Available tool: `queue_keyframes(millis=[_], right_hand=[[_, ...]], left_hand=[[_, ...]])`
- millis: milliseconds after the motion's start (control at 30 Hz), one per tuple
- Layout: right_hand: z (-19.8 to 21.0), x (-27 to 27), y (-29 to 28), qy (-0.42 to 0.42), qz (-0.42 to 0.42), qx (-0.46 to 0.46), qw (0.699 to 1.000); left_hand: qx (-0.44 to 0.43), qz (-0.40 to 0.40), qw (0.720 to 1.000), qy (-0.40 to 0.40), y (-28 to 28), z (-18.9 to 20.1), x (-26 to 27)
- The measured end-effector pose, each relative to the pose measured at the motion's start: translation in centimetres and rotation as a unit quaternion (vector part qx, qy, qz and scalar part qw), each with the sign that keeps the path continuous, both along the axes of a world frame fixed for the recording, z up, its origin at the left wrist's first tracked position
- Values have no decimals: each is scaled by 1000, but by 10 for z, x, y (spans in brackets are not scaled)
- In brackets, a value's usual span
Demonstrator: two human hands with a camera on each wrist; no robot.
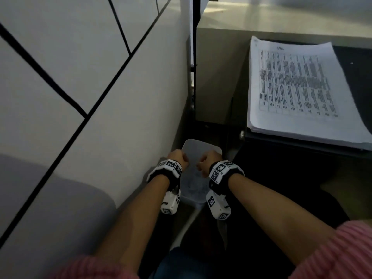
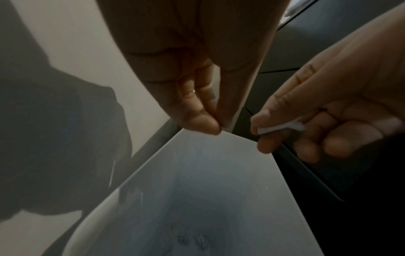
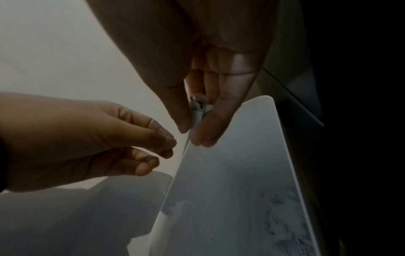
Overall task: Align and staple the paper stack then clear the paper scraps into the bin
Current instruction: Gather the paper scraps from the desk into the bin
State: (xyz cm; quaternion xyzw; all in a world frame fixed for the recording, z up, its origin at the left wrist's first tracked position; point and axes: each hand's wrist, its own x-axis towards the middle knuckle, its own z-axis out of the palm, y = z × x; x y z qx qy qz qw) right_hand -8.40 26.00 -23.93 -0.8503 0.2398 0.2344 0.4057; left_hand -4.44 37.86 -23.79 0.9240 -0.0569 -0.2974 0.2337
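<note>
A white bin [image 1: 194,147] stands on the floor between the wall and the desk. Both hands hover over its mouth. My right hand [image 3: 192,136] pinches a small white paper scrap [image 3: 198,109] between thumb and fingers; the same paper scrap [image 2: 282,127] shows in the left wrist view. My left hand [image 2: 215,129] has thumb and fingertips pressed together above the bin rim [image 2: 241,138], and nothing shows between them. The printed paper stack [image 1: 298,87] lies squared up on the dark desk at the right. Faint crumpled bits lie at the bin's bottom [image 3: 282,225].
A white wall [image 1: 80,77] with black lines runs close along the left of the bin. The dark desk edge [image 1: 302,143] overhangs on the right. A grey rounded seat or cushion [image 1: 40,188] sits at the lower left.
</note>
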Motion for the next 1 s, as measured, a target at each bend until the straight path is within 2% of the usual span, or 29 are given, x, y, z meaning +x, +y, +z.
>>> queue_keyframes(millis=[167,267,367,433,600,767,867,1000], right_hand=[[-17,3,-3,10,-26,27,999],[-20,3,-2,18,-29,13,999],[-22,3,-3,9,-49,41,998],[-13,0,-3,1,-33,39,999],[22,-6,1,-48,-2,38,998],[73,-17,3,-96,43,118,987],[106,-23,3,-139,89,94,982],[151,-35,-18,-200,115,122,965]], left_hand=[[-6,10,1000,9,-4,-14,4],[0,26,1000,16,-6,-15,5],[23,14,999,23,-4,-9,4],[33,-8,999,40,-1,-5,4],[43,-40,998,24,3,18,2],[69,-74,993,-54,-3,67,-3],[75,-73,990,-99,-13,100,-7],[55,-51,984,-164,-31,142,-8]])
